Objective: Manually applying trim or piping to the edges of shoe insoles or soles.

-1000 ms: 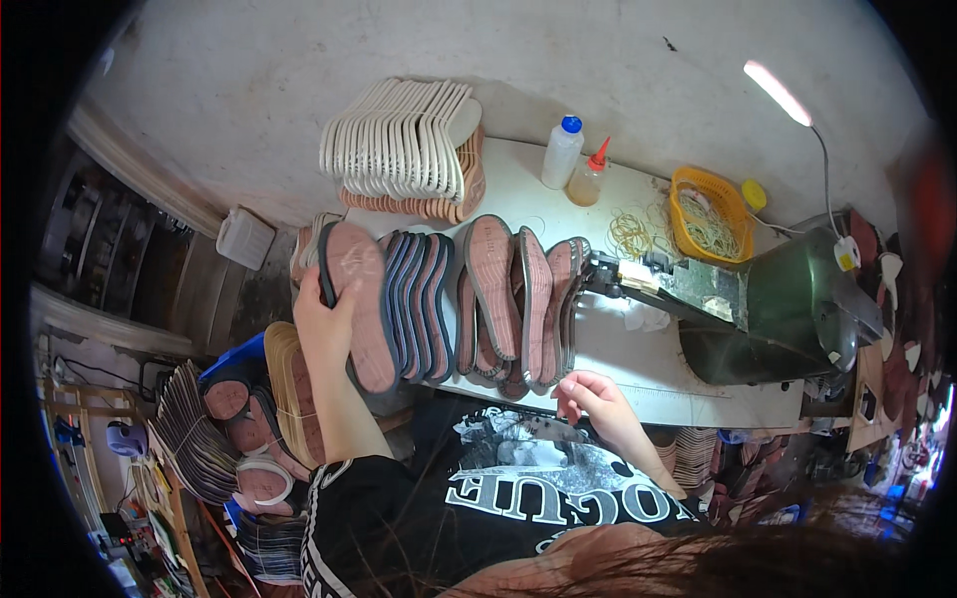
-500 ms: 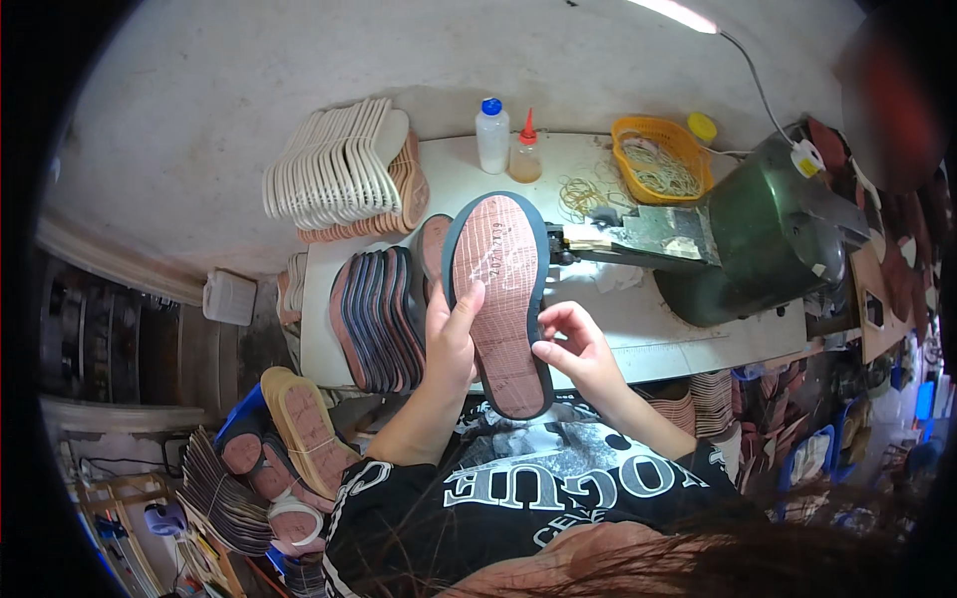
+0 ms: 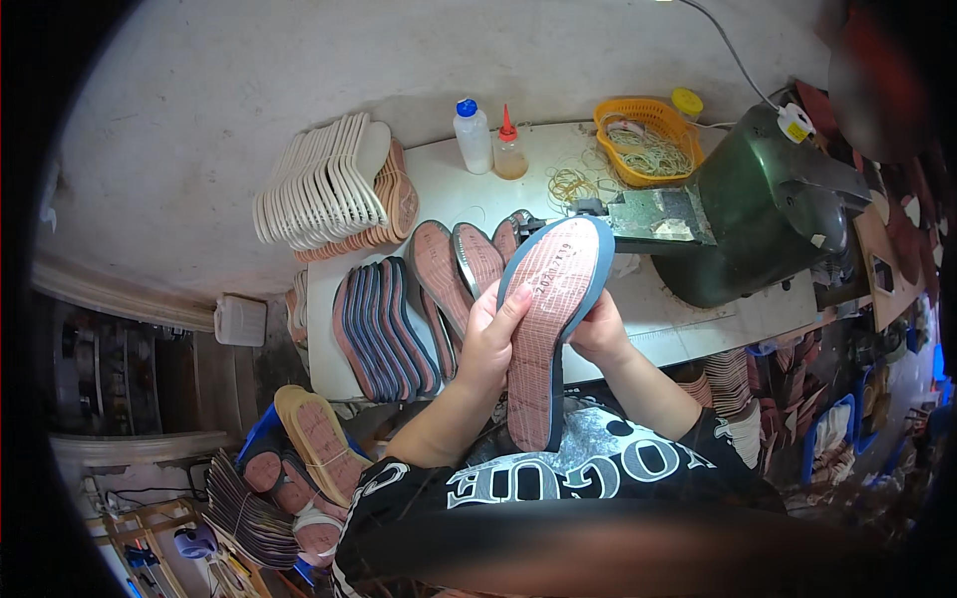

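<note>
A shoe insole (image 3: 536, 374) with a pinkish woven-patterned face and a dark blue-grey rim is held up in front of my chest, tilted with its wide end up and to the right. My left hand (image 3: 488, 337) is closed round its left edge, thumb pressed on the face and fingers behind. At the right edge my right hand (image 3: 604, 331) grips it, its fingers mostly hidden behind the insole. Just beyond lie similar loose insoles (image 3: 439, 264) on the white table (image 3: 688, 334). Left of them a row of dark-rimmed insoles (image 3: 384, 329) stands on edge.
Pale insoles (image 3: 314, 184) are stacked at the back left. A blue-capped bottle (image 3: 473, 140) and a red-tipped bottle (image 3: 509, 157) stand near the wall. A yellow basket (image 3: 604, 125) holds rubber bands. The green machine (image 3: 743, 219) fills the right side, its arm reaching left.
The insole has turned clockwise and come down and to the right. My right hand has moved from beside its edge to behind it. More loose insoles show on the table.
</note>
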`<state>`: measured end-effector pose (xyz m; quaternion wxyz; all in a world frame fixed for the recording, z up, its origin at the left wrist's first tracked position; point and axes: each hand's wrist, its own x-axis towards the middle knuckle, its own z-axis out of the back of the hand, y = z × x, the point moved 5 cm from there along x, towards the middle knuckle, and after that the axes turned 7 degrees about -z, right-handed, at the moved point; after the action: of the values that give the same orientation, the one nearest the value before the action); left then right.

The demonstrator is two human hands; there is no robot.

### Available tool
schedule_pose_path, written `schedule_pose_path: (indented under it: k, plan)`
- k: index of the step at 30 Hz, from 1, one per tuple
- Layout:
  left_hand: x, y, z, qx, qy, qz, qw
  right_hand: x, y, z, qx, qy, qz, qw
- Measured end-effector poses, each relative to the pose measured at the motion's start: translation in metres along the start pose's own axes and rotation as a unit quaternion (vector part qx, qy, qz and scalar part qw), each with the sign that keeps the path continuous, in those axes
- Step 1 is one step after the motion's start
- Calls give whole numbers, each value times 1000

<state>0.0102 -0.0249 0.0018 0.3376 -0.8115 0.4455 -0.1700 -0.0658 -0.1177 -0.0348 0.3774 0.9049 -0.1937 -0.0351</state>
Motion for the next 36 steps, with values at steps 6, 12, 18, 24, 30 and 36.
schedule_pose_path:
  k: [6,12,18,24,30,36]
  plan:
    - [5,-3,1,51,4,-21,998,-4,22,-9,-121,3,-17,993]
    - [12,-25,6,230,-33,-174,957,-3,36,-21,-318,-38,-87,943]
    - [27,-35,9,311,-1,-56,949,1,30,-1,-249,-55,-132,958]
    - [34,-21,17,146,-6,-39,988,7,21,-6,-43,22,-204,978]
    - [33,-19,14,105,-54,-96,988,16,19,-10,-14,11,-228,974]
    - [29,-27,8,341,-75,-270,897,26,34,0,-341,-43,-151,927]
